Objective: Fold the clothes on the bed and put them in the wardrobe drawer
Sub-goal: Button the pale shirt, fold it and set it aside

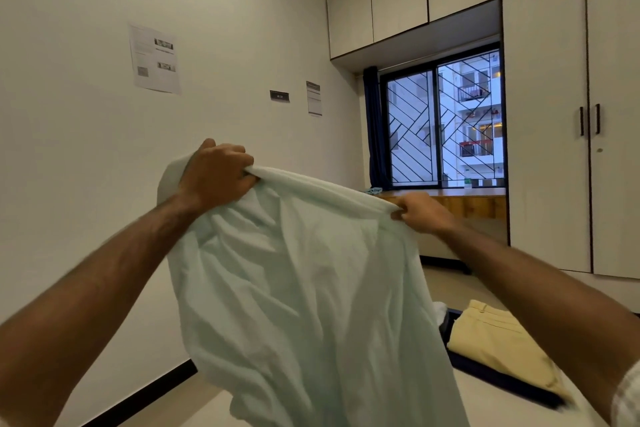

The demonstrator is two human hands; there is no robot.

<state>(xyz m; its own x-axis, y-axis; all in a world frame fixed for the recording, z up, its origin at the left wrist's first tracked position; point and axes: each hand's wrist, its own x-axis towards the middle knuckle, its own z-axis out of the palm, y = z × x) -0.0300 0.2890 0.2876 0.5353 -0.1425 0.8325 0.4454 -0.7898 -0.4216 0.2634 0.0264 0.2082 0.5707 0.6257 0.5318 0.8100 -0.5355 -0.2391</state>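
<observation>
I hold the pale green garment (304,288) aloft before me, left hand (216,172) and right hand (420,213) with fingers curled tight on its top edge, apparently to shake it flat for folding, tan trousers (498,340) folded on the bed (485,373) below.

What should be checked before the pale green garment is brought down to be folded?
1. Left hand grips the pale green garment at its top edge: ok.
2. Right hand pinches the same edge: ok.
3. Garment hangs free and spread: not ok, creased and bunched.
4. Room on the bed to lay it: cannot tell, mostly hidden.
5. Folded beige garment lies out of the way: ok.
6. Wardrobe doors open: not ok, closed.
</observation>
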